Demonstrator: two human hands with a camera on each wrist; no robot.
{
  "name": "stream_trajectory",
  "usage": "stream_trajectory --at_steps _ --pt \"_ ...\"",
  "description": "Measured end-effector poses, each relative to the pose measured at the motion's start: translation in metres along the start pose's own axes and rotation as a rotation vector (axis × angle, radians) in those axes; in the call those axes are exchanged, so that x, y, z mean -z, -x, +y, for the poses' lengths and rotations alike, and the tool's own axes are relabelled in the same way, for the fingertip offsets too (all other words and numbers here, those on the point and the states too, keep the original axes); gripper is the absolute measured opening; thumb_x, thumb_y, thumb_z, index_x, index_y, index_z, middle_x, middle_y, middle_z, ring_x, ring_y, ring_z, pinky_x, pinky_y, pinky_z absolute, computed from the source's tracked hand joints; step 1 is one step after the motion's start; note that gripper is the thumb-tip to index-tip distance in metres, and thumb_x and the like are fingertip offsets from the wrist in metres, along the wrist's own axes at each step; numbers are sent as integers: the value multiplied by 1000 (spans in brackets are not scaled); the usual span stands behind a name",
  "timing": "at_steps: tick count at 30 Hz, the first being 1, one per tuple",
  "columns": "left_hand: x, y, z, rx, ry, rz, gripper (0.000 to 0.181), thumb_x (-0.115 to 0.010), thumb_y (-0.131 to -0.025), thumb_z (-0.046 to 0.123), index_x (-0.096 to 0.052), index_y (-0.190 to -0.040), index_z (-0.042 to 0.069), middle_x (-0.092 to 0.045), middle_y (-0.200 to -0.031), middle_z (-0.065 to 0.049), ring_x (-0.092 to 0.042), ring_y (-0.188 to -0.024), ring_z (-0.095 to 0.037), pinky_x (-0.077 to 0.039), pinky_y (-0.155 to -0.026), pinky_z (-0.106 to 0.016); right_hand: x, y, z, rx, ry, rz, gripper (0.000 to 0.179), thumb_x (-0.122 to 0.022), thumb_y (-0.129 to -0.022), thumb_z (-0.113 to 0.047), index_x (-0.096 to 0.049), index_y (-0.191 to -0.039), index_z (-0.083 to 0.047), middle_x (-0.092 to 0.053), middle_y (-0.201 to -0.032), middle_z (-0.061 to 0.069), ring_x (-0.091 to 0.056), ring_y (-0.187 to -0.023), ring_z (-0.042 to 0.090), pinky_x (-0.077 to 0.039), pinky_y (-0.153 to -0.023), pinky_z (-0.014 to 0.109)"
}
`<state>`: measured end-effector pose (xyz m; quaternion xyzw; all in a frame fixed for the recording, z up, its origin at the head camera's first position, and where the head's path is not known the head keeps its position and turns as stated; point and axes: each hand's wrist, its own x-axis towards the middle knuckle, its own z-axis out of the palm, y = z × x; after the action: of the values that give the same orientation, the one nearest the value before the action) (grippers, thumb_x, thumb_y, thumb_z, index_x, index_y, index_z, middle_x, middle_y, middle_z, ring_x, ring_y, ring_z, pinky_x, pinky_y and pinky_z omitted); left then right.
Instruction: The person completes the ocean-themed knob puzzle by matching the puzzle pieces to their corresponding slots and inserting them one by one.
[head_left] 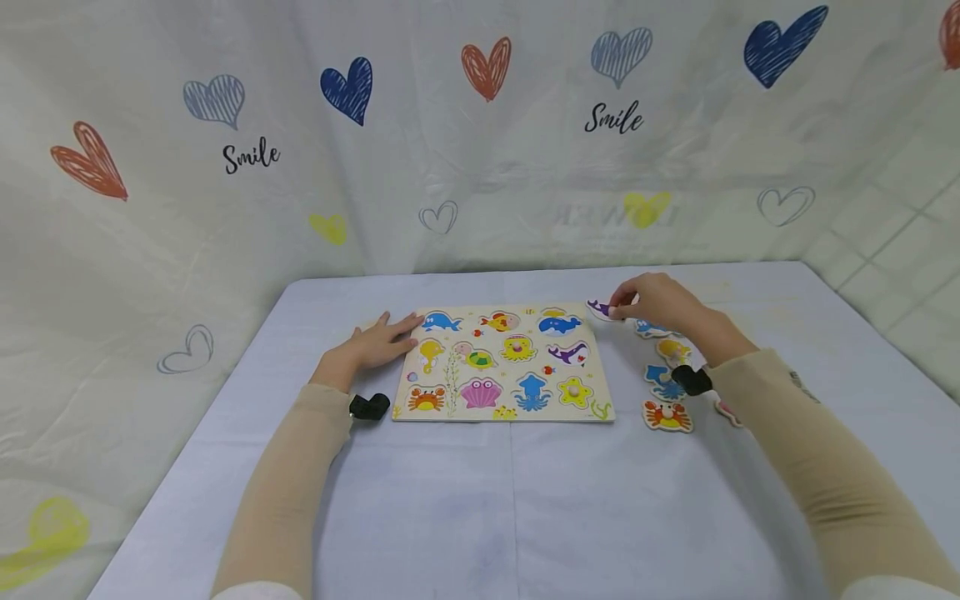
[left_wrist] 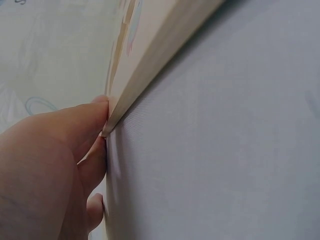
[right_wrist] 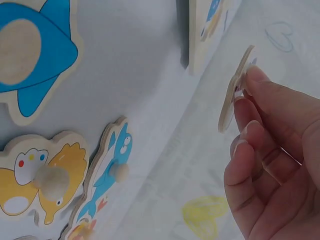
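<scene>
A flat sea-animal peg puzzle board [head_left: 592, 358] lies on the table, printed with whales, a crab, a shell, a squid and a starfish. My left hand [head_left: 381, 343] rests at its left edge, fingers spread; in the left wrist view the fingertips [left_wrist: 101, 107] touch the board's corner. My right hand [head_left: 656, 302] holds a purple whale puzzle piece [head_left: 598, 309] just beyond the board's upper right corner. Thumb and fingers pinch it in the right wrist view, where the piece [right_wrist: 233, 92] shows edge-on and apart from the table. Its knob is hidden.
Right of the board lie loose knobbed pieces: a crab [head_left: 667, 417], a blue squid [head_left: 662, 383], a yellow seahorse [head_left: 672, 348] and a blue dolphin [right_wrist: 106, 177]. A pink piece [head_left: 727, 412] is partly hidden by the right sleeve. A printed curtain [head_left: 480, 167] hangs behind the table.
</scene>
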<state>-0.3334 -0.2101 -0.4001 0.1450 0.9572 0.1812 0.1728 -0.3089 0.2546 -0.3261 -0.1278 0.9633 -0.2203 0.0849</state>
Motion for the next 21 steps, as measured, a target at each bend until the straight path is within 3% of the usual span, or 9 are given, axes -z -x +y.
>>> stream_trajectory --at_steps 8,15,21 --pt "0 -1 1 5 -1 1 66 -43 -107 52 -21 -165 30 -13 -171 -5 6 -155 -41 7 -114 -73 -8 5 -14 37 15 -3 16 -73 -97 -14 -74 -109 -3 -72 -96 7 -59 -88 27 -54 -78 42" --pt "0 0 0 -8 -5 1 66 -43 -107 52 -21 -165 30 -13 -171 -4 6 -155 -40 7 -114 -73 -18 7 -22 60 7 -24 15 -73 -97 -13 -75 -108 -3 -72 -97 6 -60 -91 27 -53 -86 47" --pt "0 0 -1 -8 -6 2 66 -43 -107 52 -20 -165 30 -13 -171 -4 6 -155 -40 7 -114 -73 -25 9 -30 70 8 -43 14 -74 -97 -14 -76 -107 -6 -72 -98 6 -59 -91 27 -53 -84 43"
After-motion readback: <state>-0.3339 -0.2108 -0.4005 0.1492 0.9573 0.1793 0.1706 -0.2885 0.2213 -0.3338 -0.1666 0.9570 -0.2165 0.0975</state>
